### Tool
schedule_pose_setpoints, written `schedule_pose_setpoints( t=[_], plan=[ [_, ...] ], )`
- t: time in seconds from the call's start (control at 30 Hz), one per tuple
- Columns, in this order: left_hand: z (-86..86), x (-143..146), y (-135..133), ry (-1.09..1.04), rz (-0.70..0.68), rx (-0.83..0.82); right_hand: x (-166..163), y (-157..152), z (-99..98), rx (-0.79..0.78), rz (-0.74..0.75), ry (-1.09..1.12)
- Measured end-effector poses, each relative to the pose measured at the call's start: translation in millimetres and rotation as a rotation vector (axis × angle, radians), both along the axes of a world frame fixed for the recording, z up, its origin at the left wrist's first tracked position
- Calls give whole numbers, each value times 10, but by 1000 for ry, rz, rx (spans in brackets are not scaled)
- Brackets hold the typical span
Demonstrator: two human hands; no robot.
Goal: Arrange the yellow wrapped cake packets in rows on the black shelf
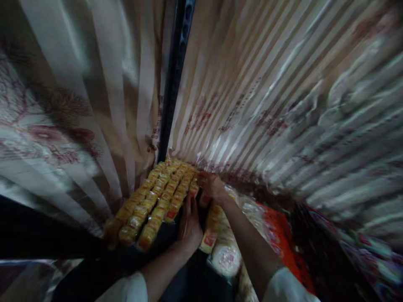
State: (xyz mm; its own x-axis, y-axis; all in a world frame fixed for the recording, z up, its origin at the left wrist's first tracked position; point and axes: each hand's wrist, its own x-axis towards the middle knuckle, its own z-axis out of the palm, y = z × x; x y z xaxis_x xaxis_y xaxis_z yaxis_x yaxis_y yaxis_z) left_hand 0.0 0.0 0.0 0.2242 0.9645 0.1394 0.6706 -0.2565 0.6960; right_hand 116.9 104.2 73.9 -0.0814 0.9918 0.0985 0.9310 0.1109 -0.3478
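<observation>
Head view: yellow pkgs (162, 193) sit in rows at the foot of a dark post (176, 71), w/ L hand (191, 222) & R hand (215, 187) at the gap btwn rows, grip unclear (blur), so a careless sideways push could prob knock neighbors askew.

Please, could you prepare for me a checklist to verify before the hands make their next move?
1. Left hand at the yellow rows: ok, its fingers point at their right side.
2. Right hand near the far end: ok, it lies farther forward than the left.
3. Firm grip in either hand: cannot tell, the picture is dark and blurred.
4. Near ends of the rows level: not ok, they stop unevenly.
5. White pack apart from the right forearm: cannot tell, they look close.
</observation>
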Motion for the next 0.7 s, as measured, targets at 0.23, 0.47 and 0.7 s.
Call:
schedule_pose_setpoints(
  t=[0.23,0.47,0.7],
  plan=[
    [-83,54,84,51,14,38,-38,7,-69,54,-139,-101],
    [-88,80,133,61,27,49,9,79,-98,37,-54,101],
    [-116,105,175,28,35,74,64,121,-190,41,-53,284]
  ],
)
